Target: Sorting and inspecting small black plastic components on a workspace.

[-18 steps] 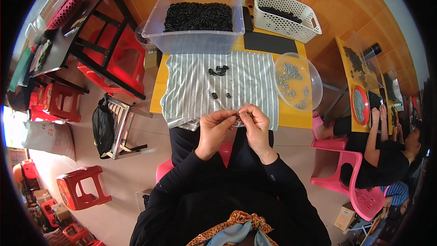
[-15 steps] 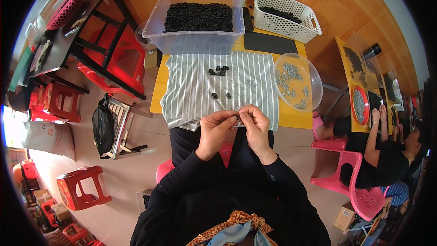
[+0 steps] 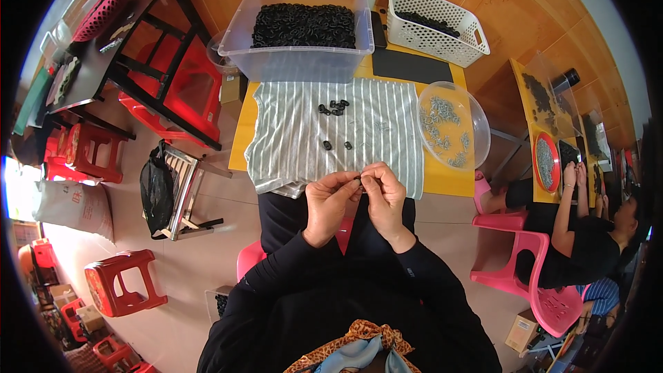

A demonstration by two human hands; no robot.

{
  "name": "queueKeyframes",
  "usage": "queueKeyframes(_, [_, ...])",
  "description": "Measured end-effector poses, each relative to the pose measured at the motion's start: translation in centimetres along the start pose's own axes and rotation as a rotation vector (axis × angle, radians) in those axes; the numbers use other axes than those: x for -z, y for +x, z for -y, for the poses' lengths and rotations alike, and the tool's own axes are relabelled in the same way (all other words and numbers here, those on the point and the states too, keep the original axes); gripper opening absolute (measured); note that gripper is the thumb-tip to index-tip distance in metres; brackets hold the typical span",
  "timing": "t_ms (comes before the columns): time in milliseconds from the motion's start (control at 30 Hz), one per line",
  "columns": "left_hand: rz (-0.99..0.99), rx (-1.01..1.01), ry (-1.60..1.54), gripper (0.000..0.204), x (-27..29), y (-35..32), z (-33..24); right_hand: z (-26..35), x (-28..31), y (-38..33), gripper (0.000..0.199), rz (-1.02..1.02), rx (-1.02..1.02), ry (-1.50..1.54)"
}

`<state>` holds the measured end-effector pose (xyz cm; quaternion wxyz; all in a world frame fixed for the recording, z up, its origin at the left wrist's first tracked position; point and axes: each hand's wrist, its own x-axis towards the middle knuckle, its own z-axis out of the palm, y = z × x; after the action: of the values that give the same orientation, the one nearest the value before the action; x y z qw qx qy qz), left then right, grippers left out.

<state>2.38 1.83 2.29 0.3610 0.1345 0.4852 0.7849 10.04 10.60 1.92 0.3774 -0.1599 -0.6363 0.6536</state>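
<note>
My left hand (image 3: 330,204) and my right hand (image 3: 384,197) meet fingertip to fingertip over the near edge of a striped grey cloth (image 3: 297,138). Between them they pinch a small black ring part (image 3: 358,178). A few loose black ring parts (image 3: 334,106) lie further out on the cloth, and two more black ring parts (image 3: 337,144) sit nearer to my hands. A clear plastic tub (image 3: 298,62) full of black ring parts stands at the far edge of the yellow table (image 3: 442,181).
A clear round bowl (image 3: 476,124) of small metal pieces sits to the right of the cloth. A white perforated basket (image 3: 428,24) stands at the back right. Red stools, a black table and a black bag are on my left. Another person sits on pink chairs at the right.
</note>
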Motion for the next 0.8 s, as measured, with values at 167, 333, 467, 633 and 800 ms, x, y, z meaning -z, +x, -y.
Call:
queueKeyframes(167, [-0.038, 0.015, -0.005, 0.013, 0.6, 0.3, 0.8, -0.7, 0.2, 0.2, 0.006, 0.054, -0.073, 0.061])
queueKeyframes(333, [-0.042, 0.038, -0.075, 0.011, 1.5, 0.7, 0.5, -0.4, 0.1, 0.6, 0.012, 0.053, -0.21, 0.17])
queueKeyframes(467, [-0.051, 0.053, -0.105, 0.011, 2.9, 0.8, 0.1, -1.0, 0.4, 2.6, 0.011, -0.071, -0.114, -0.05])
queueKeyframes(633, [-0.1, -0.015, -0.05, 0.011, 5.3, 1.1, 0.1, -2.0, -1.4, 5.9, 0.014, 0.222, 0.297, -0.8])
queueKeyframes(800, [-0.119, -0.063, -0.069, 0.016, 5.8, 1.4, -0.5, -3.5, -3.1, 8.0, 0.02, 0.437, 0.386, -1.062])
